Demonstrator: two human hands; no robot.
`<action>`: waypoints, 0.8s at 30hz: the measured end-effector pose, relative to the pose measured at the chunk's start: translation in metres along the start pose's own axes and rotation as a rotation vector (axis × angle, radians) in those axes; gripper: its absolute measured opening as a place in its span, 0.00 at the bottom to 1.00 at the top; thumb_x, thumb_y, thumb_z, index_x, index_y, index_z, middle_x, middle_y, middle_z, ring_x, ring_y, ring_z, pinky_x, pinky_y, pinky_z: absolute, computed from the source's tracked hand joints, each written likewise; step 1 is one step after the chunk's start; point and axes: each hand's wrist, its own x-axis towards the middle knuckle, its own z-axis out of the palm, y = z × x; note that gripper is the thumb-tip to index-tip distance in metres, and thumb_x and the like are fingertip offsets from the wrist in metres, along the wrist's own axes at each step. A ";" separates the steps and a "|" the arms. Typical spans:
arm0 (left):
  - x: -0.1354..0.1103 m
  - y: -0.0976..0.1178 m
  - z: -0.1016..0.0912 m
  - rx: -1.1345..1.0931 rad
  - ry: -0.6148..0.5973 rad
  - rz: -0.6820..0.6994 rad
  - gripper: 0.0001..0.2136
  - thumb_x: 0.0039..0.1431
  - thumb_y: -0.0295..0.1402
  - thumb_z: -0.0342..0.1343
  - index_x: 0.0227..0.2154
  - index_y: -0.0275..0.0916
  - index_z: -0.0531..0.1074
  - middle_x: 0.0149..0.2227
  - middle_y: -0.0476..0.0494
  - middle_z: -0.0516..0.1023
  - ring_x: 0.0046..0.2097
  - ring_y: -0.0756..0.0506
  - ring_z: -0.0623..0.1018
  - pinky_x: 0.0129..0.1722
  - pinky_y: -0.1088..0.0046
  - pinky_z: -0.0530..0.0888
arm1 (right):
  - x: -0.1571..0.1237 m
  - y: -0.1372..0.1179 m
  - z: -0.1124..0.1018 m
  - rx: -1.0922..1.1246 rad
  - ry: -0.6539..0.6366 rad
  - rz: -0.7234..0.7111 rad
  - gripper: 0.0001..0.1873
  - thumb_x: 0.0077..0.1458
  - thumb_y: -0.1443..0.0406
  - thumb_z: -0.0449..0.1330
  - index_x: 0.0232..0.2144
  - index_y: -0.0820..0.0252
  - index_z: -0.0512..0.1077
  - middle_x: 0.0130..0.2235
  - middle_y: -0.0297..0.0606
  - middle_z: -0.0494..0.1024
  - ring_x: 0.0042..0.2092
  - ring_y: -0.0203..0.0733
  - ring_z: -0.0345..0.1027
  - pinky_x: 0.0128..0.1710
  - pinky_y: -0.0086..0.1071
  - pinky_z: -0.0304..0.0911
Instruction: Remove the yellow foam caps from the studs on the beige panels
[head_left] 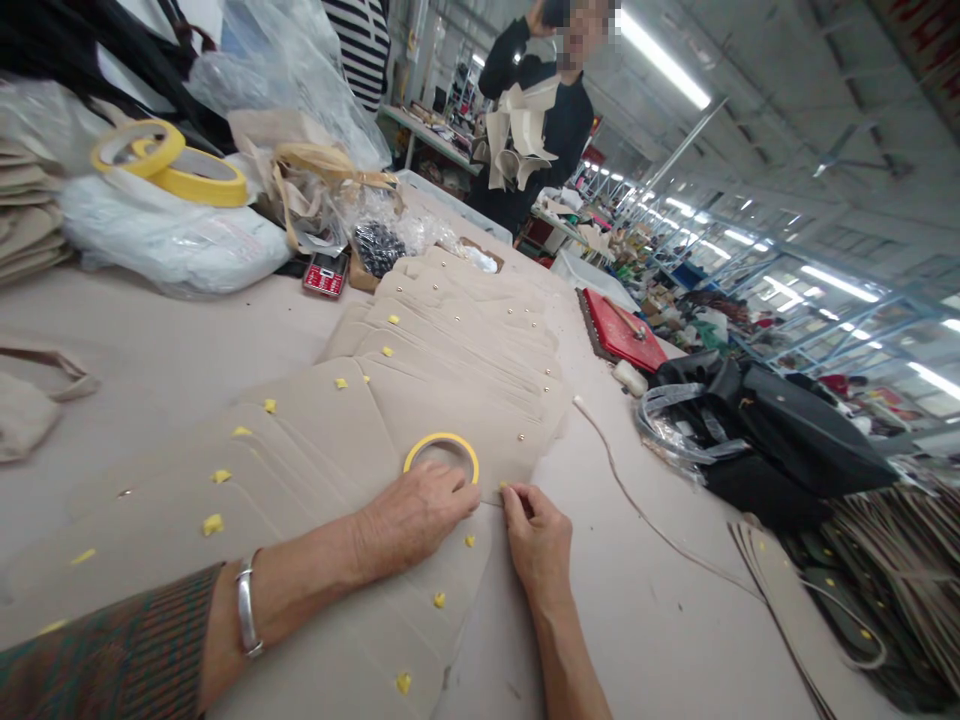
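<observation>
- Closest in: a striped sleeve (112, 660) and a silver bracelet (246, 608) at the wrist behind the left hand (416, 515).
- Left hand laid palm down on the beige pieces (315, 440), fingers flat and close together, fingertips touching the near rim of the yellow tape roll (442, 437).
- Right hand (536, 540) just beside the left, fingertips drawn together in a pinch on a yellow tab (503, 488) at the edge of the top piece.
- Tape roll lying flat on the top piece, just beyond the left fingertips and close to the right ones.
- Beige pieces fanned out in overlapping rows under and beyond both hands, with small yellow tape squares (213, 523) left of the left hand and brass studs (520, 437) just past the roll.
- Bare bench (660, 620) to the right of the right hand, crossed by a thin cord (637, 510).
- Further right, a black bag (787, 430); beyond it, a red board (622, 335).
- Well beyond the left hand, a red phone (325, 273), a white plastic bag (172, 240) and two large tape rolls (202, 178) resting on it.
- Farthest off, a person in dark clothes (570, 120) standing past the bench end, pale cut pieces held at the chest.
</observation>
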 end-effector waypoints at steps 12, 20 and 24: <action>0.002 -0.001 -0.019 -0.100 0.112 0.071 0.08 0.66 0.27 0.45 0.33 0.38 0.68 0.32 0.47 0.70 0.34 0.46 0.70 0.32 0.71 0.65 | -0.003 -0.021 -0.018 -0.117 -0.369 0.023 0.11 0.52 0.64 0.57 0.21 0.59 0.73 0.21 0.30 0.73 0.25 0.35 0.65 0.26 0.26 0.52; -0.002 0.000 -0.020 -0.344 0.303 0.149 0.10 0.68 0.28 0.45 0.48 0.38 0.67 0.37 0.47 0.78 0.39 0.49 0.78 0.40 0.76 0.73 | -0.027 -0.025 -0.023 0.272 -0.205 0.016 0.09 0.57 0.62 0.58 0.34 0.59 0.77 0.28 0.32 0.77 0.30 0.36 0.68 0.30 0.27 0.61; -0.005 0.004 -0.019 -0.266 0.300 0.154 0.17 0.69 0.30 0.44 0.59 0.38 0.58 0.44 0.43 0.80 0.43 0.47 0.80 0.42 0.72 0.76 | -0.031 -0.034 -0.021 0.390 -0.052 -0.207 0.10 0.60 0.66 0.58 0.43 0.58 0.75 0.39 0.37 0.79 0.38 0.37 0.71 0.38 0.28 0.66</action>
